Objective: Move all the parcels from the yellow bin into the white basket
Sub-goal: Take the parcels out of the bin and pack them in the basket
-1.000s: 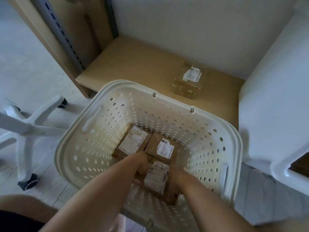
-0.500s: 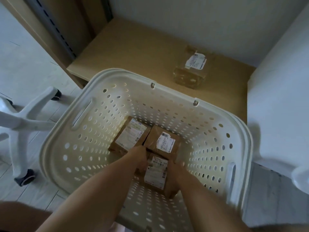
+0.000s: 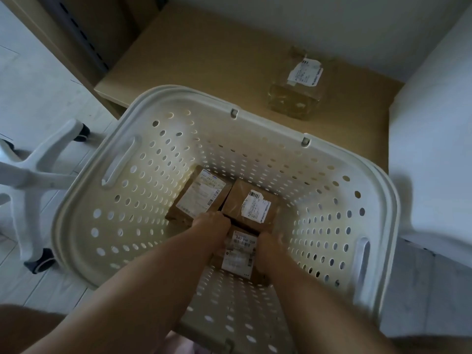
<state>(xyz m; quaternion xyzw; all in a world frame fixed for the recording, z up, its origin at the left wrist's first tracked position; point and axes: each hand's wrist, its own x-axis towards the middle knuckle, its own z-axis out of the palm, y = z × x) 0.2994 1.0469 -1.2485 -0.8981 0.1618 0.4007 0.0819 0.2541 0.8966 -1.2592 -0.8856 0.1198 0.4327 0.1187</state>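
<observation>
Both my arms reach down into the white perforated basket. Between my hands a brown cardboard parcel with a white label sits low at the basket's bottom. My left hand grips its left side and my right hand grips its right side. Two other labelled brown parcels lie on the basket floor just beyond: one at the left, one at the right. The yellow bin is out of view.
A tape-wrapped parcel with a white label stands on the low wooden shelf behind the basket. A white chair base with castors is at the left. A large white object fills the right side.
My hands with the parcel have sunk a little deeper into the basket. The camera has moved closer and over the basket.
</observation>
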